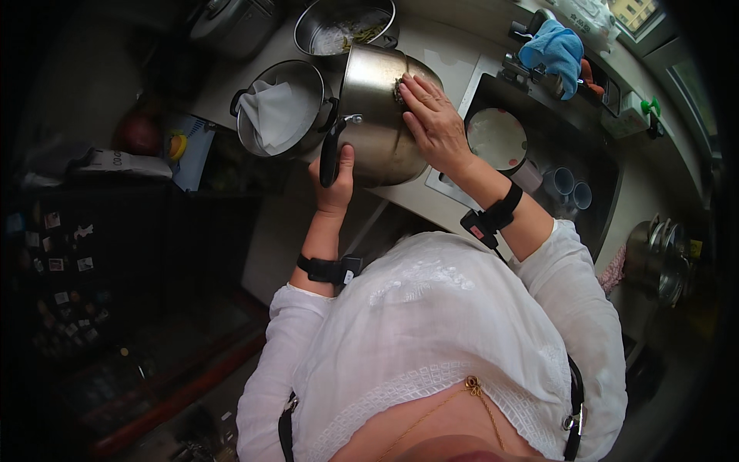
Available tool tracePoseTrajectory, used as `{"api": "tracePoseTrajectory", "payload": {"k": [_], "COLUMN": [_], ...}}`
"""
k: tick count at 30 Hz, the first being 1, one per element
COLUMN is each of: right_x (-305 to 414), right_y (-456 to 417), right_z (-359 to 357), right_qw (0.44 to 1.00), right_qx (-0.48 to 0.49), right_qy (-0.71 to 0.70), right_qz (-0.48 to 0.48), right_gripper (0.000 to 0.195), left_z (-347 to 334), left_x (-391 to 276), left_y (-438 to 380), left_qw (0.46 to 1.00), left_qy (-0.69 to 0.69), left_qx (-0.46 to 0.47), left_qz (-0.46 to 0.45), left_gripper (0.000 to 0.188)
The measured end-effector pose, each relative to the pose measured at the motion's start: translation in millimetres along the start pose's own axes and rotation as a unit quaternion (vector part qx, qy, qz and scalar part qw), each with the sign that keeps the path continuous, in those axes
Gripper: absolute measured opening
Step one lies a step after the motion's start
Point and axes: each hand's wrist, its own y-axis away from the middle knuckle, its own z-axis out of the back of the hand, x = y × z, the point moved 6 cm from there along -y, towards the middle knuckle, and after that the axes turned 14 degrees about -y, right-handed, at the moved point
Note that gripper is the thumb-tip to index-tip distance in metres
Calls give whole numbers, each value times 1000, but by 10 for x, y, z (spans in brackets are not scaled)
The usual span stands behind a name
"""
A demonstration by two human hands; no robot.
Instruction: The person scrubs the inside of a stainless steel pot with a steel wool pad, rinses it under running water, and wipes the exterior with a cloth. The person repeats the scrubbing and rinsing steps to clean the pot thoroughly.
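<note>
A stainless steel pot [372, 81] is tilted on its side at the counter's edge. My left hand [336, 183] supports it beside its black side handle [330, 153], thumb against the metal; the other fingers are mostly hidden. With outstretched fingers, my right hand [436, 124] presses a small steel wool scourer [398, 90] to the pot's outer wall. Left of this pot stands a two-handled pot [245, 136] with a folded white cloth [268, 110] inside.
Behind is another pot [297, 34] holding green scraps. The sink [597, 190] at right contains a dotted plate or lid [496, 138] and two mugs [559, 182]. A blue cloth [554, 52] drapes over the faucet. Stacked cookware [658, 254] stands at far right.
</note>
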Motion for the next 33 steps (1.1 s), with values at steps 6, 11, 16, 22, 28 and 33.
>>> {"api": "tracePoseTrajectory", "payload": {"k": [6, 11, 16, 22, 28, 33], "right_x": [44, 141, 316, 230, 239, 219], "right_y": [-280, -404, -524, -540, -555, -513], "right_z": [242, 236, 98, 97, 103, 82], "right_qw": [997, 988, 979, 976, 979, 975], "right_qx": [3, 23, 53, 48, 53, 59], "right_qy": [75, 148, 193, 211, 199, 212], "right_qz": [18, 41, 44, 28, 4, -16], "right_gripper": [35, 35, 57, 69, 70, 70], "left_z": [-122, -256, -346, -245, -762, -1989], "left_x": [-347, -277, -20, 393, 1192, 1563], "left_y": [10, 92, 110, 53, -1147, -1868], "left_qw": [998, 997, 985, 834, 831, 738], "left_qy": [10, 62, 106, 213, 317, 388], "left_qx": [11, 34, 131, 503, 355, 318], "left_qz": [-66, -41, -34, 75, 288, 451], "left_gripper": [24, 23, 26, 75, 48, 68]}}
